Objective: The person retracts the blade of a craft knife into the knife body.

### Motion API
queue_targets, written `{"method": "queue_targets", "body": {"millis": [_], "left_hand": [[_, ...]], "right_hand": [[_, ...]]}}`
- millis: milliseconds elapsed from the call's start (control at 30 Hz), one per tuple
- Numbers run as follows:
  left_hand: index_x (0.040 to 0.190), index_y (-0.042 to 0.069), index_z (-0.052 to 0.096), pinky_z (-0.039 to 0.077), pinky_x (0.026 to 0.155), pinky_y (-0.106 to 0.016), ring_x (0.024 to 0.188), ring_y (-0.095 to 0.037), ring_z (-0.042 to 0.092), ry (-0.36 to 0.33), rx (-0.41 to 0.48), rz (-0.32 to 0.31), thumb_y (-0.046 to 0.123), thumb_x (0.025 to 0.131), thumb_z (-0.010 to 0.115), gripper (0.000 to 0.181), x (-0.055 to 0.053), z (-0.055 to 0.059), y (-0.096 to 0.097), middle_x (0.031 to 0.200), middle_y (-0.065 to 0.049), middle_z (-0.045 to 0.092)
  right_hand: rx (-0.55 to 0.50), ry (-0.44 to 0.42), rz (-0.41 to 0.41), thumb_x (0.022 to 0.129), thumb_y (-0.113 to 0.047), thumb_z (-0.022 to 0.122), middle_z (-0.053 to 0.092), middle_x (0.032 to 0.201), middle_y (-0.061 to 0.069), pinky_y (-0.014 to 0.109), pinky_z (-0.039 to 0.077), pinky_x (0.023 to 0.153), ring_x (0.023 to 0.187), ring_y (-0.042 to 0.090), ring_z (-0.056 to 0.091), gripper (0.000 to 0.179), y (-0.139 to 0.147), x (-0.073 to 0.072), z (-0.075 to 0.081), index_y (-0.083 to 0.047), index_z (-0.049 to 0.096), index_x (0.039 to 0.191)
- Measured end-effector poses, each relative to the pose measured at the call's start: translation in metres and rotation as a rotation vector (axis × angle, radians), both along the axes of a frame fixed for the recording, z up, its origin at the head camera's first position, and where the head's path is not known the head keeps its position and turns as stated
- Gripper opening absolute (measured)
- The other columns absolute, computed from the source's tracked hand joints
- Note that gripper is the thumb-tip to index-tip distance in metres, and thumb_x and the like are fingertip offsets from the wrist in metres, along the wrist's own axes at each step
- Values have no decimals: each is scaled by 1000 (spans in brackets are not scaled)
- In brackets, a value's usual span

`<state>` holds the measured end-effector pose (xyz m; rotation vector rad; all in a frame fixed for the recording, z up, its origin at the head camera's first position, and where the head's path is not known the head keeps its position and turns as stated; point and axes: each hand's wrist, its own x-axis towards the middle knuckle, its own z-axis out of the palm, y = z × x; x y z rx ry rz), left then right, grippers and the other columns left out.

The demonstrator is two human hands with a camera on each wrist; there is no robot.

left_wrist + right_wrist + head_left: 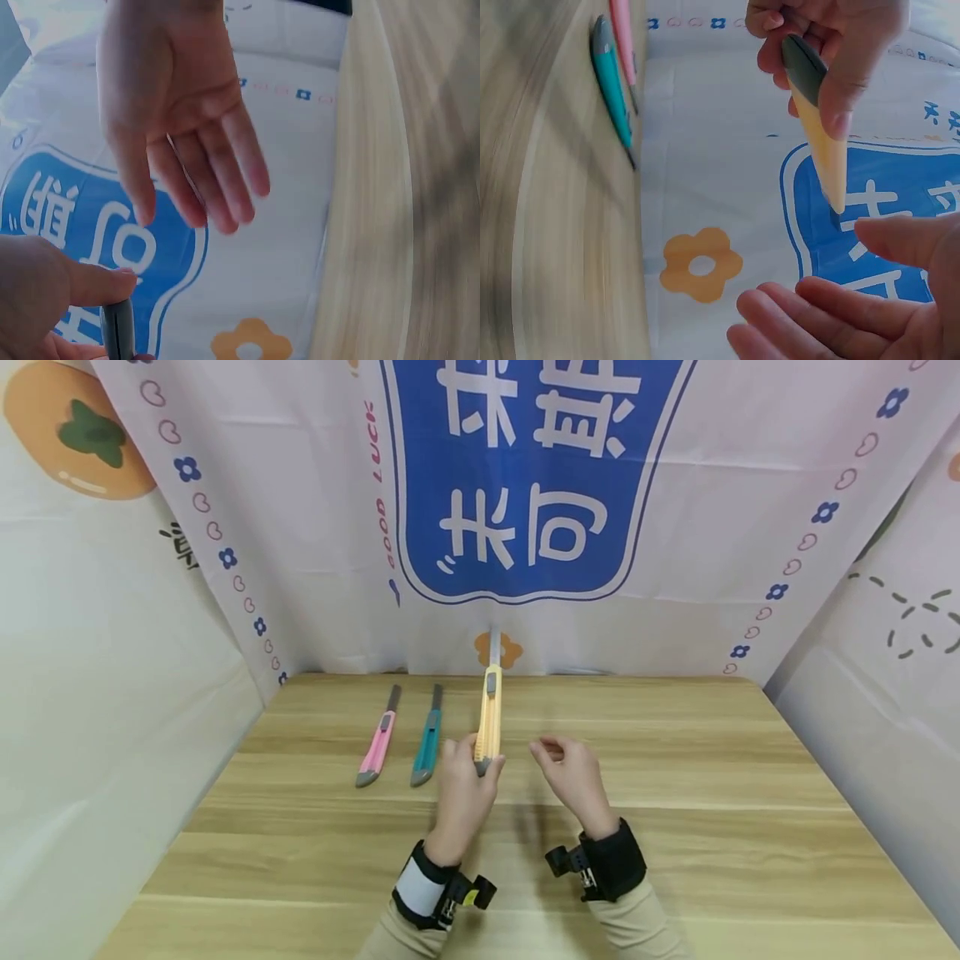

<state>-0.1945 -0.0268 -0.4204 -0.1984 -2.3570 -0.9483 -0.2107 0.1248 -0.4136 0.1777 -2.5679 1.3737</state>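
Observation:
My left hand (463, 785) pinches a yellow utility knife (490, 714) by its grey butt end, between thumb and fingers. The knife points away from me, with its blade out past the far end and its grey slider facing up. In the right wrist view the knife (817, 135) hangs from the left hand's grip, raised over the table. To the right, apart from the knife, my right hand (573, 777) holds nothing; its fingers (217, 157) look relaxed and nearly straight in the left wrist view.
Left of the yellow knife, a teal utility knife (427, 739) and a pink utility knife (377, 743) lie side by side on the wooden table (300, 860), dark blades pointing away. A printed white cloth (322, 568) hangs behind the table's back edge and along both sides.

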Motion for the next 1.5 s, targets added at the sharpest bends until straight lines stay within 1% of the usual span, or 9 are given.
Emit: {"method": "queue_targets", "body": {"millis": [200, 400, 500, 767, 967, 1100, 1333, 1400, 1500], "left_hand": [[117, -13, 55, 43, 47, -26, 62, -15, 43, -65, 33, -41, 16, 81, 72, 49, 14, 5, 10, 87, -16, 48], [116, -12, 54, 43, 48, -25, 62, -14, 42, -65, 27, -54, 16, 80, 73, 50, 24, 8, 16, 86, -15, 48], [116, -12, 54, 46, 47, -25, 61, -14, 44, -55, 13, -82, 16, 79, 74, 50, 28, 8, 21, 86, -15, 48], [116, -10, 53, 46, 46, -23, 60, -13, 44, 4, -26, -142, 18, 78, 74, 51, 32, 8, 32, 87, -13, 47], [116, -7, 52, 41, 45, -21, 58, -12, 41, -30, -36, -143, 21, 76, 77, 54, 32, 8, 31, 86, -12, 47], [115, -5, 52, 44, 46, -23, 60, -13, 45, -44, -36, -146, 22, 74, 79, 56, 31, 7, 30, 87, -13, 48], [115, -4, 49, 52, 58, -32, 76, -19, 55, -104, 15, -198, 23, 69, 81, 62, 29, 9, 26, 94, -15, 53], [117, -4, 48, 53, 60, -33, 79, -19, 56, -140, 26, -234, 24, 70, 81, 64, 27, 10, 24, 96, -14, 54], [123, -4, 46, 56, 66, -35, 85, -21, 56, -231, 92, -326, 26, 73, 79, 66, 24, 13, 19, 101, -15, 54]], "right_hand": [[-153, -23, 70, 92, -21, 59, 70, 101, 23, 43, 60, 73, 85, 28, 67, 35, -1, 3, 6, 6, 64, 112], [-424, -123, 165, 93, -25, 58, 66, 109, 27, 29, 61, 72, 91, 31, 66, 44, 1, 6, 11, 8, 58, 121], [-500, -148, 184, 92, -23, 59, 65, 111, 29, 24, 60, 71, 89, 28, 67, 44, 3, 8, 15, 8, 56, 124], [-550, -134, 110, 91, -11, 60, 62, 113, 34, 15, 58, 64, 78, 10, 66, 38, 4, 6, 23, 12, 56, 120], [-573, -121, 98, 90, -4, 60, 63, 108, 36, 15, 58, 60, 73, 6, 66, 33, 3, 4, 23, 15, 58, 116], [-569, -134, 84, 89, -4, 60, 64, 106, 35, 15, 58, 59, 72, 6, 66, 32, 3, 4, 22, 14, 59, 115], [-564, -147, 82, 89, -4, 60, 65, 103, 33, 16, 58, 58, 71, 6, 66, 31, 4, 3, 22, 15, 60, 113], [-565, -147, 85, 89, -4, 60, 65, 103, 33, 16, 58, 58, 71, 6, 66, 30, 5, 3, 22, 15, 60, 113], [-563, -144, 97, 89, -4, 60, 64, 105, 34, 16, 58, 58, 72, 6, 66, 31, 6, 3, 23, 15, 59, 114]]}}
